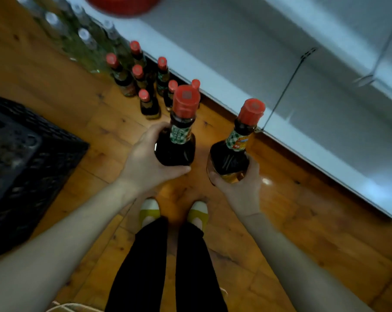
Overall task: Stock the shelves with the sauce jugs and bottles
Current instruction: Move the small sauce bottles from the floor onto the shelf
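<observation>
Head view, looking steeply down. The wooden floor [280, 221] fills the frame; the pale shelf unit [246, 52] runs from 12 to 4 o'clock, its lower board bare where visible. A black plastic crate [26, 158] is seen at 9 o'clock. A cluster of floor bottles [143, 82], red-capped and dark, stands at 11 o'clock against the shelf base, with clear bottles [84, 39] behind. Near centre, two sauce bottles are held upright and apart: the left bottle [177, 140] is clasped round its shoulder by the left hand [145, 161], and the right bottle [233, 152] is cupped from below by the right hand [240, 188]. For the placing step, each bottle is probably best kept vertical, carried toward 1 o'clock, and set down well back, labels outward. A red blurred object [123, 5] at 12 o'clock cannot be identified.
</observation>
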Motion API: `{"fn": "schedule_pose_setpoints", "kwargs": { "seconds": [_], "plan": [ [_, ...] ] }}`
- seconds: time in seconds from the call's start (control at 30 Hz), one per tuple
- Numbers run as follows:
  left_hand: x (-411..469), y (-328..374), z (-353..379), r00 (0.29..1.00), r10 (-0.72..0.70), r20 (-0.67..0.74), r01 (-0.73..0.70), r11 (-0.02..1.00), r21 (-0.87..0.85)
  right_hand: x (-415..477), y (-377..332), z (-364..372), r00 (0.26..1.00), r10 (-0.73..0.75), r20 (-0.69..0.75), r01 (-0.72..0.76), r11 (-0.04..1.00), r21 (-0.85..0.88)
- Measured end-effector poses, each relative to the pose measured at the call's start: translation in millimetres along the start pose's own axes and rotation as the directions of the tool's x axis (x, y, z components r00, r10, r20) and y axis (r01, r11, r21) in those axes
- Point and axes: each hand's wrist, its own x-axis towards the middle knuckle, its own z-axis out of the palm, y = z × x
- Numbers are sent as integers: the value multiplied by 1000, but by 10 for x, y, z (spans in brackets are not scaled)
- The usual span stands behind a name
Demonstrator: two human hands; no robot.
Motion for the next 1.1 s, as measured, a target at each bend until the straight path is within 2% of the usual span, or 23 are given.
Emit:
{"fn": "schedule_pose_setpoints", "kwargs": {
  "seconds": [0.27, 0.5, 0.63, 0.87, 1.1],
  "plan": [
    [-583, 1784, -834, 995, 9, -99, -12, 999, -30, -537, -1418, -1162, 999, -37, 0, 37, 998, 53],
    [-961, 3062, -1443, 974, 200, -109, -204, 978, -34, -1031, -2553, -2065, 974, -182, -133, 191, 980, 54],
    [-1157, 3687, -1651, 944, 320, -78, -323, 946, -28, -1390, -2962, -2531, 949, -206, -240, 233, 968, 90],
    [-1479, 4745, -1559, 859, 510, 47, -508, 860, -45, -2053, -3222, -3434, 870, -185, -457, 274, 952, 135],
    [-1809, 5719, -780, 729, 658, 188, -641, 753, -149, -2562, -2973, -4578, 766, -175, -618, 292, 952, 92]
  ]
}}
